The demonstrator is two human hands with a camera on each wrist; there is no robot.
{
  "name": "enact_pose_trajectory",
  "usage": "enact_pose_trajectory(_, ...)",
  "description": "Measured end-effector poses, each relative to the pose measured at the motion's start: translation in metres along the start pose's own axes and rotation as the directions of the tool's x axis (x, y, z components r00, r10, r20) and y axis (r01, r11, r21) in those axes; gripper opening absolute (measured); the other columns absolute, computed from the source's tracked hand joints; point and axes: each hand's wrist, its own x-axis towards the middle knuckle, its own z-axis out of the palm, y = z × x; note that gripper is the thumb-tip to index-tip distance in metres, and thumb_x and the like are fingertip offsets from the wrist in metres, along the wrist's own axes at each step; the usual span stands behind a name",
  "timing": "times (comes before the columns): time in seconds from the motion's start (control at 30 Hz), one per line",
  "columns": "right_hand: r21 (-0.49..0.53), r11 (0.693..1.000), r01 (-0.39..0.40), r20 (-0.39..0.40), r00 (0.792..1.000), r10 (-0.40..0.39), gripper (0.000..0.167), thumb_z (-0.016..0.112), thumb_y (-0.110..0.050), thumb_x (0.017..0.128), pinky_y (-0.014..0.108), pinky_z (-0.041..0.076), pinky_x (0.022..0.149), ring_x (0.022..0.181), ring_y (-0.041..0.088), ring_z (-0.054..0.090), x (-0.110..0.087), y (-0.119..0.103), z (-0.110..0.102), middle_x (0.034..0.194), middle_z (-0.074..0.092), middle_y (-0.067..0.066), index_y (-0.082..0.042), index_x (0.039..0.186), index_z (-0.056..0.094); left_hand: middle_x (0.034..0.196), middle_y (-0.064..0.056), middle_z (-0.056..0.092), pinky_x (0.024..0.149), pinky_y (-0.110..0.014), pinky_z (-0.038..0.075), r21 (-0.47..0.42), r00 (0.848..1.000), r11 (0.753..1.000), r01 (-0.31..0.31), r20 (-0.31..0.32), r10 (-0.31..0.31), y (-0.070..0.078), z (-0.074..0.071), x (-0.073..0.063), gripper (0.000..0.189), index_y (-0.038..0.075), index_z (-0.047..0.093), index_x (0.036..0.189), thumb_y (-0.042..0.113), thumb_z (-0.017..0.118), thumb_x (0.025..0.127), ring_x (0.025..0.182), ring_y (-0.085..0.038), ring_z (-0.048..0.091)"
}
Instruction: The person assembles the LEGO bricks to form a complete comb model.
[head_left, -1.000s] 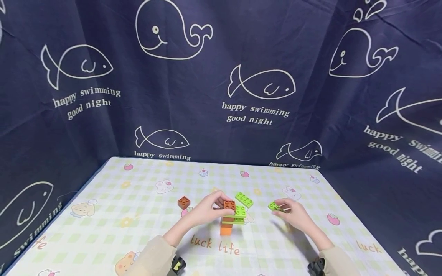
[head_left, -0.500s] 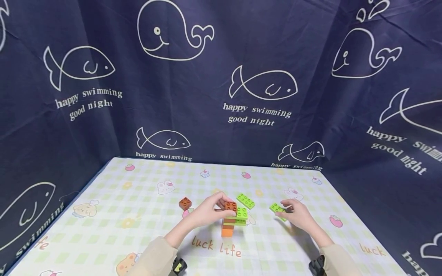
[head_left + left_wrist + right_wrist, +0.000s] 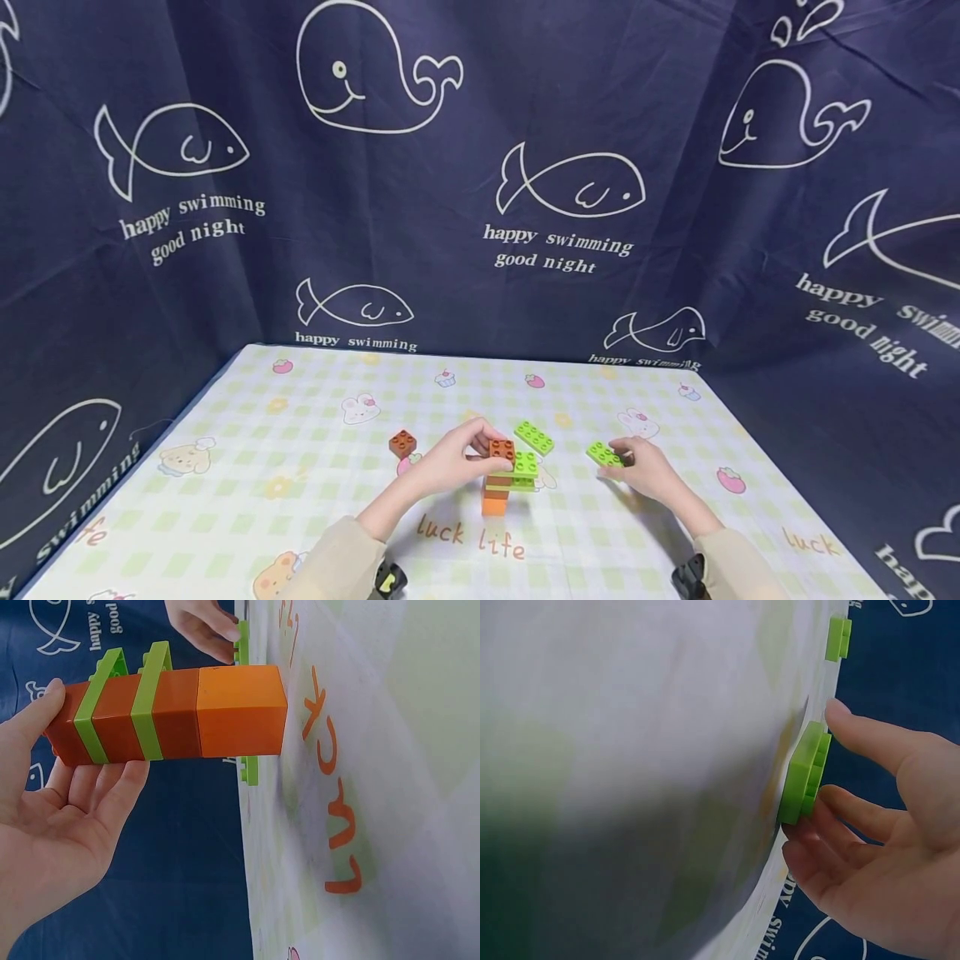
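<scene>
My left hand (image 3: 450, 460) grips the top brown brick (image 3: 501, 450) of a standing building-brick tower (image 3: 176, 712) between thumb and fingers. The tower's base is an orange brick (image 3: 241, 711); above it, brown bricks alternate with two thin green plates that jut out to the right. Over at the right, a flat green studded plate (image 3: 602, 453) lies on the tablecloth. My right hand (image 3: 647, 468) is beside its right end, with fingertips at or very near it. In the right wrist view, the thumb (image 3: 862, 735) stands apart from that plate.
Behind the tower lies another green plate (image 3: 534, 437). A loose brown brick (image 3: 402, 443) sits to the left of my left hand. The checked tablecloth (image 3: 225, 500) covers the table, with dark blue printed curtains (image 3: 450, 208) behind and at the sides.
The right hand held the green plate between thumb and fingers; now the plate lies on the cloth, turned slightly, with the thumb off it. The left hand and tower stay in place.
</scene>
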Motion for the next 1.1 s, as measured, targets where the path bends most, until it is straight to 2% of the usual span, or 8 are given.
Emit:
enact_pose_trajectory(0.37,-0.016,0.999,-0.027,0.02,0.999,0.028,0.047,0.077,-0.009,0.071,0.045,0.052,0.08,0.086,0.026,0.062,0.0025,0.0035,0.0028,0.103,0.063,0.02,0.008,0.112,0.06,0.094,0.007,0.056,0.08,-0.023,0.05,-0.001,1.0,1.0,0.002,0.004,-0.002,-0.001,0.0006,0.0007,0.024,0.022,0.059,0.103,0.033,0.07,0.084,0.088,-0.009,0.054)
enact_pose_trajectory(0.73,-0.019,0.999,0.031,0.029,0.999,-0.031,0.042,0.074,-0.001,0.07,0.049,0.05,0.084,0.09,0.03,0.061,0.0007,0.0004,0.003,0.103,0.062,0.021,0.008,0.109,0.062,0.096,0.006,0.056,0.082,-0.023,0.05,-0.01,0.999,0.999,0.039,0.005,-0.039,0.0003,0.0004,0.0004,0.029,0.021,0.06,0.107,0.034,0.07,0.084,0.089,-0.011,0.053)
enact_pose_trajectory(0.9,-0.025,1.0,0.014,0.052,0.999,-0.013,0.042,0.073,-0.005,0.071,0.048,0.049,0.085,0.09,0.028,0.06,0.0002,-0.0017,0.0026,0.102,0.062,0.017,0.007,0.11,0.062,0.096,0.005,0.056,0.083,-0.023,0.05,-0.019,0.999,0.999,0.041,0.004,-0.041,0.0008,0.0009,0.0003,0.028,0.021,0.059,0.106,0.033,0.07,0.084,0.089,-0.011,0.053)
enact_pose_trajectory(1.1,-0.001,0.999,0.039,0.037,0.999,-0.039,0.044,0.081,-0.017,0.068,0.048,0.05,0.084,0.088,0.027,0.06,-0.0003,-0.0011,0.004,0.096,0.064,0.014,0.004,0.102,0.064,0.094,0.003,0.057,0.083,-0.023,0.05,-0.026,0.999,0.999,0.043,0.003,-0.043,-0.0001,0.0014,0.0008,0.026,0.02,0.059,0.104,0.032,0.071,0.083,0.088,-0.011,0.054)
